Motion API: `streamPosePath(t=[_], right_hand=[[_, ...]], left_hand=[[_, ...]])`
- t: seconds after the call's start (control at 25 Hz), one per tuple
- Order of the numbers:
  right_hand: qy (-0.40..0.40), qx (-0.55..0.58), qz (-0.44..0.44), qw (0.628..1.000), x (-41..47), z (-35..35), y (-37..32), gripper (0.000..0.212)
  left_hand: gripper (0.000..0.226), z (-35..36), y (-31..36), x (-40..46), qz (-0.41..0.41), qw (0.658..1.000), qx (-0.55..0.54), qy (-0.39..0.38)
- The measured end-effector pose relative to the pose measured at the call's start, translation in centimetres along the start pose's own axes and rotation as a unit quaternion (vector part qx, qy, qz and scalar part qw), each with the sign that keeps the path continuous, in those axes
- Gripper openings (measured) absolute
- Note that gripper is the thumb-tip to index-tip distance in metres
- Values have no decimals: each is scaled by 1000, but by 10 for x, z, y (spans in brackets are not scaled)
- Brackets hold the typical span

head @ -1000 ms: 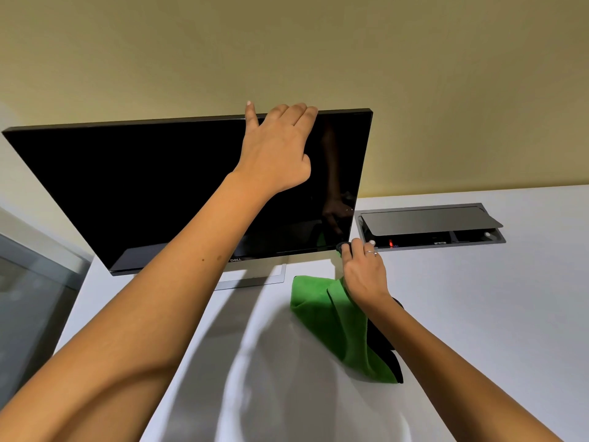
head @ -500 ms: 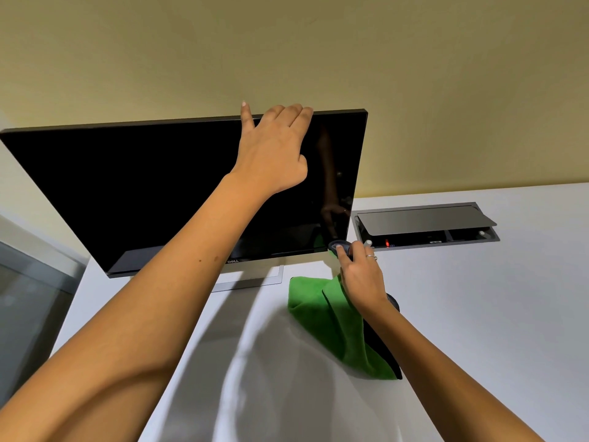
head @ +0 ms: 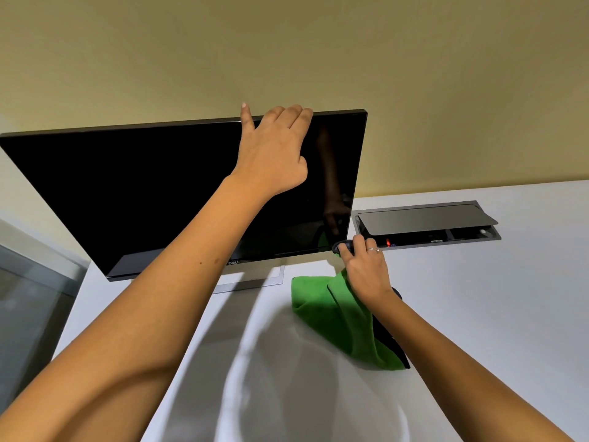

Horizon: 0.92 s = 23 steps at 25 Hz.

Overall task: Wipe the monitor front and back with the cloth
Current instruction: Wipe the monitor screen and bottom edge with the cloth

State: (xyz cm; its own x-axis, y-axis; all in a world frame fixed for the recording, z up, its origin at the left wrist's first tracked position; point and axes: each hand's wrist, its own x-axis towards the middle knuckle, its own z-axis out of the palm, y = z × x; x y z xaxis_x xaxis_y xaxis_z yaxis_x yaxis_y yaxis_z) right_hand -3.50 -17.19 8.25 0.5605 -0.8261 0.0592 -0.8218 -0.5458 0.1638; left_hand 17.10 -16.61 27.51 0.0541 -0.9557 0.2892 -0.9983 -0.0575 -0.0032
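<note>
Standing on a white desk [head: 478, 314] against a yellowish wall [head: 287, 52], the Dell monitor [head: 143, 193] shows a dark, switched-off screen and leans at a tilt, its top edge toward the wall side of the view. Its flat silver stand base [head: 251, 279] rests on the desk just beneath the lower bezel.

The left hand [head: 274, 151] reaches up to the monitor's top edge, fingers hooked over the rim toward the back, thumb raised along the edge and palm lying against the glass, so it grips the top of the panel.

The right hand [head: 363, 269] is at the monitor's lower right corner. Its fingers are curled and pinch a bunched part of the green cloth [head: 338, 320] against that corner; a ring shows on one finger. Most of the cloth trails from under the hand and lies on the desk, reaching toward the viewer, with a dark edge or underside along its right side. A small dark piece shows at the fingertips, and I cannot tell whether it is cloth or something else.

To the right of the monitor, set into the desk, is a grey cable box [head: 427, 224] with its lid propped open and a small red light inside. At the far left a glass panel [head: 28, 307] borders the desk.
</note>
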Motion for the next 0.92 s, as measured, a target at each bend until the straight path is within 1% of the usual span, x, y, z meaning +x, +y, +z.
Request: streamPosePath(t=[0.2, 0.32, 0.44, 0.56, 0.68, 0.76, 0.84, 0.92], right_hand=[[17, -13, 2, 1000, 4, -4, 1, 42], [2, 2, 21, 1000, 5, -9, -3, 38], [-9, 29, 53, 998, -2, 1, 4, 35], [-20, 55, 68, 996, -19, 15, 13, 41], [-1, 122, 40, 992, -18, 13, 10, 45], [18, 99, 16, 995, -8, 11, 1, 54], [13, 56, 18, 998, -1, 6, -6, 57], [-42, 31, 29, 998, -2, -1, -11, 52]], left_hand=[[69, 1, 0, 1, 1, 1000, -1, 1], [69, 2, 0, 1, -3, 1000, 0, 2], [69, 1, -1, 1, -4, 1000, 1, -2], [69, 1, -1, 1, -2, 1000, 4, -2], [69, 1, -1, 1, -3, 1000, 2, 2], [69, 1, -1, 1, -3, 1000, 0, 4], [70, 1, -2, 1, -1, 1000, 2, 3], [70, 1, -2, 1, 0, 1000, 2, 1]])
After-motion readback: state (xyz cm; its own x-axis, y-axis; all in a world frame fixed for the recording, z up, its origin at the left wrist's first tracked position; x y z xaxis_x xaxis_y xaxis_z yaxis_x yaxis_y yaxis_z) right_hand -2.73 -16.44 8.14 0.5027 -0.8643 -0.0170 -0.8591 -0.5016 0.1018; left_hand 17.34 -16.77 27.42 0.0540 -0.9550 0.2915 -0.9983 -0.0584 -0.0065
